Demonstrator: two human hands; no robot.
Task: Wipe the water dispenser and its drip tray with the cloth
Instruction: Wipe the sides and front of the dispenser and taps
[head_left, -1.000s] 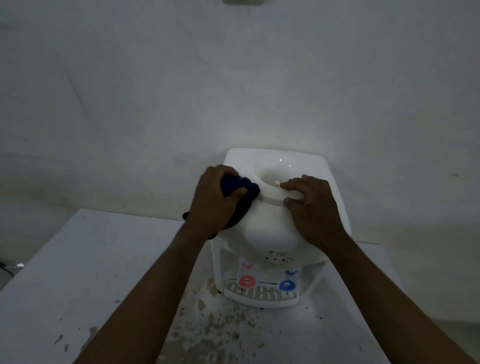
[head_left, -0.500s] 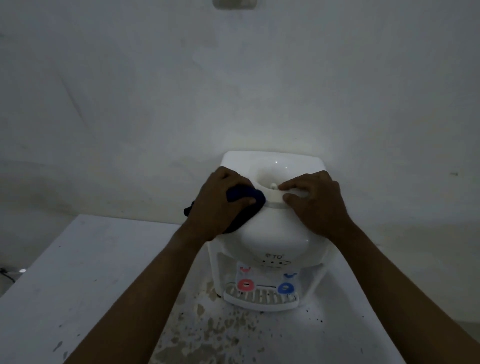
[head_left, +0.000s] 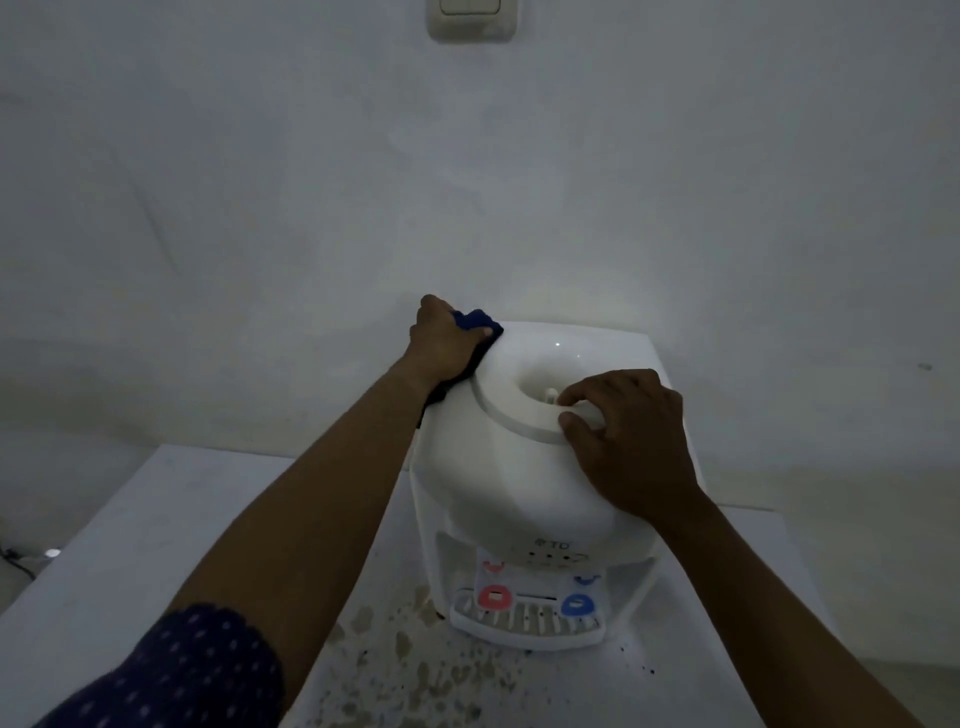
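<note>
A white tabletop water dispenser stands against the wall, with a red tap and a blue tap above its slatted drip tray. My left hand grips a dark blue cloth and presses it against the dispenser's top back-left corner. Part of the cloth hangs down the left side below my wrist. My right hand holds the raised ring around the bottle opening, thumb outside the ring and fingers curled over it.
The dispenser sits on a white table whose surface in front of the tray is stained and flaked. A plain wall rises directly behind, with a light switch high up. A cable lies at the far left edge.
My left hand has slid the cloth from the front left of the ring back to the top rear-left corner. My right hand has stayed on the ring. The camera has moved closer.
</note>
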